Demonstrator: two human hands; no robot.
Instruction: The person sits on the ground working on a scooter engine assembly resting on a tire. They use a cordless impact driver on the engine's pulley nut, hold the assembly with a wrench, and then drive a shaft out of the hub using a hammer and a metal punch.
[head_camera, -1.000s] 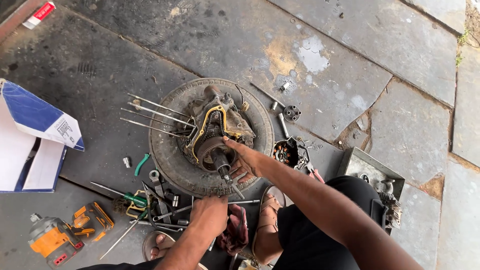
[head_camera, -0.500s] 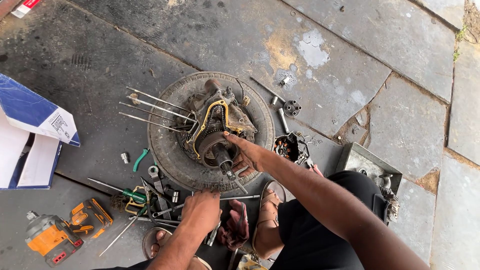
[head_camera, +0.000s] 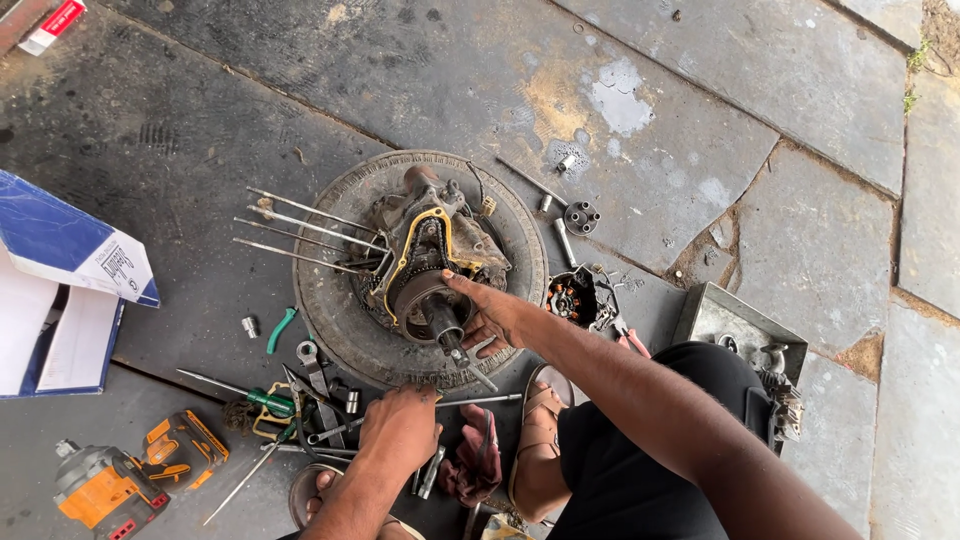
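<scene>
A greasy engine block (head_camera: 425, 255) with a yellow gasket line and a dark shaft lies on an old tyre (head_camera: 330, 300). Long metal studs (head_camera: 300, 235) stick out of it to the left. My right hand (head_camera: 490, 315) grips the engine's lower right side beside the shaft, thumb on the casing. My left hand (head_camera: 400, 430) is down among loose tools at the tyre's near edge. Its fingers are curled over them, and a thin metal rod (head_camera: 485, 400) runs out to its right. Whether it grips one is hidden.
A green-handled screwdriver (head_camera: 250, 398), spanners and sockets lie left of my left hand. An orange power tool (head_camera: 100, 490) sits at bottom left, a blue and white carton (head_camera: 60, 280) at far left. A stator (head_camera: 575, 298) and a metal tray (head_camera: 740, 335) are at right. My sandalled foot (head_camera: 540, 420) is near.
My right hand has shifted slightly up onto the engine beside the shaft. My left hand stays among the tools. The view has barely moved.
</scene>
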